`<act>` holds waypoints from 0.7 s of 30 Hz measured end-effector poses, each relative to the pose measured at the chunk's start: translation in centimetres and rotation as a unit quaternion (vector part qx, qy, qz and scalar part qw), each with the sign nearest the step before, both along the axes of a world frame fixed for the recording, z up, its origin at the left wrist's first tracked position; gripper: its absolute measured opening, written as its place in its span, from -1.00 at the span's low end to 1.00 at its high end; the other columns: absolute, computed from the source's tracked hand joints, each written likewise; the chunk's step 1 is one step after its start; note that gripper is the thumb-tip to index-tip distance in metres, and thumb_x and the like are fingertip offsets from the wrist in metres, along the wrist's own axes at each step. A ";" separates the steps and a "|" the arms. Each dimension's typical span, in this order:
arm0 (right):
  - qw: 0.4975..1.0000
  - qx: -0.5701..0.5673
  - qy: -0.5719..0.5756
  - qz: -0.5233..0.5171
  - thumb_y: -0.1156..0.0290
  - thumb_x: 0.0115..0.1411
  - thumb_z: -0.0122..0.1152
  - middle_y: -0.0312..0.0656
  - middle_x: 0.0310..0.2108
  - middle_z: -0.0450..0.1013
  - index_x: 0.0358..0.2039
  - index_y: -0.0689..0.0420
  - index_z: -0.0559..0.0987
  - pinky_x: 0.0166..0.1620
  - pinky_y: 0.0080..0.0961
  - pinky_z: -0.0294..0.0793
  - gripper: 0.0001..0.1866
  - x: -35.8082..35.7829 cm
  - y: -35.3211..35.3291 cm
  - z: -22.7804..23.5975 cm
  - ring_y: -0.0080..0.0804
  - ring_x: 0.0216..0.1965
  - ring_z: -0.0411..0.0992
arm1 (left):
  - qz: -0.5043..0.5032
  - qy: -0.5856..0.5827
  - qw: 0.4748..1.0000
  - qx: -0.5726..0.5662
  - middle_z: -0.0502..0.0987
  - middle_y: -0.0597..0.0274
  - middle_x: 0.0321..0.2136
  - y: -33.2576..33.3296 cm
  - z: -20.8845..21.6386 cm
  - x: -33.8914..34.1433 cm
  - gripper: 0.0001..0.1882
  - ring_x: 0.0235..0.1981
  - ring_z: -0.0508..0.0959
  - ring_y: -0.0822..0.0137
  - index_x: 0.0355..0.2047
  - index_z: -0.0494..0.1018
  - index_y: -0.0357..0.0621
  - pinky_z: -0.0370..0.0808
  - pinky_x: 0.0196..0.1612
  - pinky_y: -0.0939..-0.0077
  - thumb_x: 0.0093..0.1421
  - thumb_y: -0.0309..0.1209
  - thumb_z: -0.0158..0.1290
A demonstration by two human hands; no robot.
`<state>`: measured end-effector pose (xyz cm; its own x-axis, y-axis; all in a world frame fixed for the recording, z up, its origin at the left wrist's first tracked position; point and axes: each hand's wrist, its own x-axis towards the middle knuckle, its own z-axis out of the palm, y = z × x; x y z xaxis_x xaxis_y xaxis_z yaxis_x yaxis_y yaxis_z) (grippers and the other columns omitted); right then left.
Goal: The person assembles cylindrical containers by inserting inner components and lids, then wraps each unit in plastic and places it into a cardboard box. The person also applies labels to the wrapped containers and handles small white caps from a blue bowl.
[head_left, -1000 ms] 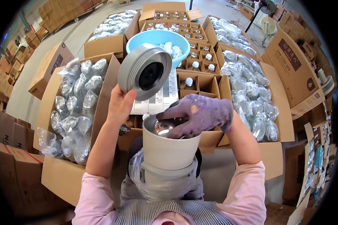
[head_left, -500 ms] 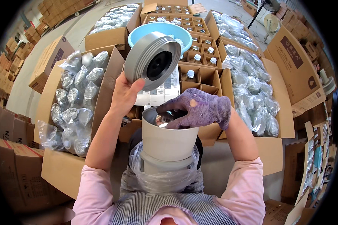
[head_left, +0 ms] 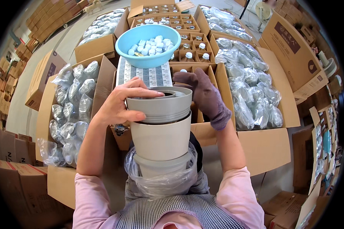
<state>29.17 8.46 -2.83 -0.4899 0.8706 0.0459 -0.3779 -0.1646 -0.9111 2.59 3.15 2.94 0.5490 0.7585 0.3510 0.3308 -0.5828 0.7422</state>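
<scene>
A thick grey ribbed lid [head_left: 160, 113] with a dark centre sits on a cream cylindrical container [head_left: 161, 139], a dark gap showing beneath its rim. My bare left hand [head_left: 122, 100] grips the lid's left side, thumb on the ribbed wall and fingers over the top. Gloved in purple-grey, my right hand [head_left: 207, 95] is at the lid's right with nothing in it, fingers stretched out and thumb apart. The cream container rests on a paler tub [head_left: 163, 168] between my legs, with clear plastic film [head_left: 156, 187] bunched around it. The lid hides the container's inside.
A light blue basin [head_left: 120, 47] of white caps stands ahead on a printed white stack [head_left: 143, 74]. Divided cartons [head_left: 197, 28] of bottles lie behind. Open boxes of plastic-wrapped bottles flank me, left [head_left: 74, 103] and right [head_left: 252, 91].
My left hand has brought the grey lid down from its raised, tilted position onto the container. My right hand has come out of the container and away from the shiny thing inside.
</scene>
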 end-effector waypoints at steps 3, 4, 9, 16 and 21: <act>0.994 -0.045 0.079 0.065 -0.19 0.39 -0.28 -0.03 0.01 0.46 0.11 0.31 0.44 0.14 -0.39 0.40 -0.25 -1.1 -1.2 0.9 -0.32 0.05 0.43 | -0.018 0.020 1.000 0.010 0.48 0.22 -0.41 -0.2 0.6 0.0 -0.22 -0.33 0.44 0.31 -0.09 0.62 -0.18 0.37 -0.24 0.48 -0.09 0.25 0.21; 0.990 -0.060 0.091 0.094 -0.24 0.37 -0.31 -0.04 -0.01 0.49 0.07 0.32 0.49 0.15 -0.43 0.38 -0.20 -1.3 -1.6 1.3 -0.34 0.03 0.44 | -0.027 0.022 0.999 0.013 0.45 0.24 -0.42 -0.3 0.6 -0.2 -0.30 -0.32 0.43 0.30 -0.07 0.62 -0.13 0.37 -0.22 0.46 -0.10 0.14 0.25; 0.996 0.061 -0.019 0.065 -0.21 0.35 -0.24 -0.04 -0.09 0.55 -0.04 0.33 0.58 0.15 -0.47 0.36 -0.23 -2.5 -2.7 1.6 -0.36 -0.03 0.48 | 0.021 0.042 0.999 0.001 0.51 0.14 -0.33 -2.2 1.9 0.6 -0.23 -0.31 0.46 0.30 -0.10 0.59 -0.27 0.38 -0.24 0.48 0.03 0.25 0.14; 0.987 0.094 0.084 0.104 0.25 0.42 -0.28 -0.01 -0.01 0.51 0.06 0.29 0.48 0.15 -0.36 0.41 -0.54 -2.7 -2.9 -1.5 -0.24 0.02 0.48 | 0.130 0.106 0.985 -0.032 0.54 0.05 -0.32 -4.5 3.6 4.1 -0.66 -0.21 0.51 0.17 -0.10 0.59 -0.15 0.44 -0.13 0.39 0.17 -0.24 0.16; 0.907 0.376 -0.187 -0.045 0.35 0.35 -0.18 0.02 -0.03 0.52 -0.01 0.26 0.49 0.08 -0.35 0.47 -0.64 -0.7 -6.2 5.0 -0.05 -0.02 0.52 | -0.064 -0.212 0.967 -0.127 0.44 -0.06 0.04 -0.8 -5.3 -1.8 -0.19 0.12 0.40 0.12 -0.12 0.58 -0.33 0.26 0.19 0.19 0.25 0.29 -0.14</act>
